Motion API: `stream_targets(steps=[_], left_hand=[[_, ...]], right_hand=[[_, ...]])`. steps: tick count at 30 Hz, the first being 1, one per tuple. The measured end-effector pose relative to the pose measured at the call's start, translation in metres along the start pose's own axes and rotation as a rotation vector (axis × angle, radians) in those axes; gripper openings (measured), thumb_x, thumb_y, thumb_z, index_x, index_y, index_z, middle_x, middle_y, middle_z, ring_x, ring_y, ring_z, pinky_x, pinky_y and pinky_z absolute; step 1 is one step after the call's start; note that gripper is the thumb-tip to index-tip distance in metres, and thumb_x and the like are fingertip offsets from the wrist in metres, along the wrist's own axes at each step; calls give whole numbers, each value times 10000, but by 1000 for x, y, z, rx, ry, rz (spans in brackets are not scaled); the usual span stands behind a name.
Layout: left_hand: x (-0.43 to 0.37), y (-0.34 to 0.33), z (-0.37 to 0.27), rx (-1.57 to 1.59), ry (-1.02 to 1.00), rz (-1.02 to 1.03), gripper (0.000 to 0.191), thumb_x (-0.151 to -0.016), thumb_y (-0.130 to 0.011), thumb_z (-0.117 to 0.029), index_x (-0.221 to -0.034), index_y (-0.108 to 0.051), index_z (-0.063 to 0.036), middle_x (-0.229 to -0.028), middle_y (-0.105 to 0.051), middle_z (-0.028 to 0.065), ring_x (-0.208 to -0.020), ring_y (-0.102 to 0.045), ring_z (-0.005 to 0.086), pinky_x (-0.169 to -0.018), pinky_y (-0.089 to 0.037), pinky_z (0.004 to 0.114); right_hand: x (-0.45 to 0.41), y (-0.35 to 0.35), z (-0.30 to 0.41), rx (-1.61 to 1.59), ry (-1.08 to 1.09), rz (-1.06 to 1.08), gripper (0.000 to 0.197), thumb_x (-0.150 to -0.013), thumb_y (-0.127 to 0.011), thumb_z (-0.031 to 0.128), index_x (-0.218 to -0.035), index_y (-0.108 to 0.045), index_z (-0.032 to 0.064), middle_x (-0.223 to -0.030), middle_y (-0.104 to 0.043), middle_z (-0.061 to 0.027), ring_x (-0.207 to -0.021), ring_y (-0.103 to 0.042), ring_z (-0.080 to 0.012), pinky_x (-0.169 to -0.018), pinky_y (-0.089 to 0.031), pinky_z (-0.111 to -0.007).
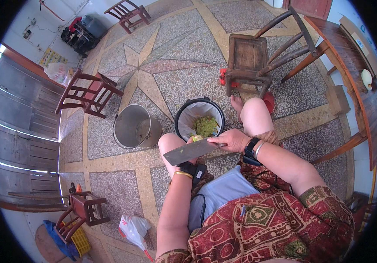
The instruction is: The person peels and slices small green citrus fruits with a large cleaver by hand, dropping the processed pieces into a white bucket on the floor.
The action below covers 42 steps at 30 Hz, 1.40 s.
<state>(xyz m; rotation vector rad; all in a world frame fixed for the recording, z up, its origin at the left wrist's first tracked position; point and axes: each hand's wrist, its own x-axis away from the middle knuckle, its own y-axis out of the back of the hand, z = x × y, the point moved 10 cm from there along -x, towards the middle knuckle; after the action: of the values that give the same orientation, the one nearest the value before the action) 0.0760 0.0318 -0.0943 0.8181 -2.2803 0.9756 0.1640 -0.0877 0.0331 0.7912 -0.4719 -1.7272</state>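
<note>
My right hand (233,140) grips the handle end of a broad, flat cleaver (188,152), its grey blade reaching left across my left hand (193,158). Largely hidden behind the blade, my left hand holds a small pale green, round piece of produce (197,138). Just beyond both hands stands a round black-rimmed bin (177,115) lined with a clear plastic bag. Green peelings or scraps (206,126) lie inside it. To its left is a deep metal bucket (122,126) with a wire handle.
A wooden chair (248,54) stands ahead on the right, near a wooden table (359,98). Small red-brown chairs (91,90) stand at the left. A white plastic bag (135,229) lies on the floor at the lower left. My bent knees flank the bin's near side.
</note>
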Motion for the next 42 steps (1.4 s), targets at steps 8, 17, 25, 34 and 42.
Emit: stream_targets(steps=[8,17,25,34,42], left_hand=[[-18,13,9,-69,-70,168,248,-972,-423,-187,-1186,-487,-78,-1100,-593,73,-958,-591,173,-848,-490,291],[12,-5,-26,-935,-223,-17,184,-945,-501,-254,-960,-571,-84,-710,-568,18,-559,-514,122,-469,-393,269],[35,-29,-33,-558,-219,73,184,-863,-628,-171,-944,-505,-61,-635,-482,0,-501,-449,107,-431,-338,248],[13,-26,-23,-847,-344,149,172,-939,-495,-173,-1056,-528,-52,-856,-605,48,-691,-565,141,-575,-448,277],[-19,10,8,-379,-208,175,347,-997,-344,-318,-1079,-566,-65,-1045,-625,76,-1019,-575,228,-923,-443,352]], right_hand=[[0,2,5,49,-12,15,569,-759,-641,113,-1284,-518,293,-807,-629,-111,-714,-627,-309,-620,-493,-393],[2,-3,-14,109,-93,-8,540,-758,-628,89,-1263,-536,259,-770,-616,-122,-707,-623,-312,-616,-490,-401],[8,-4,-52,251,-350,40,410,-818,-566,194,-1221,-558,272,-834,-647,-120,-737,-626,-324,-647,-491,-440],[3,1,-1,21,18,-31,557,-763,-634,109,-1281,-524,279,-821,-630,-115,-732,-629,-305,-638,-500,-393],[-2,-2,5,38,11,-5,549,-769,-634,113,-1276,-527,294,-810,-623,-108,-712,-620,-313,-628,-495,-390]])
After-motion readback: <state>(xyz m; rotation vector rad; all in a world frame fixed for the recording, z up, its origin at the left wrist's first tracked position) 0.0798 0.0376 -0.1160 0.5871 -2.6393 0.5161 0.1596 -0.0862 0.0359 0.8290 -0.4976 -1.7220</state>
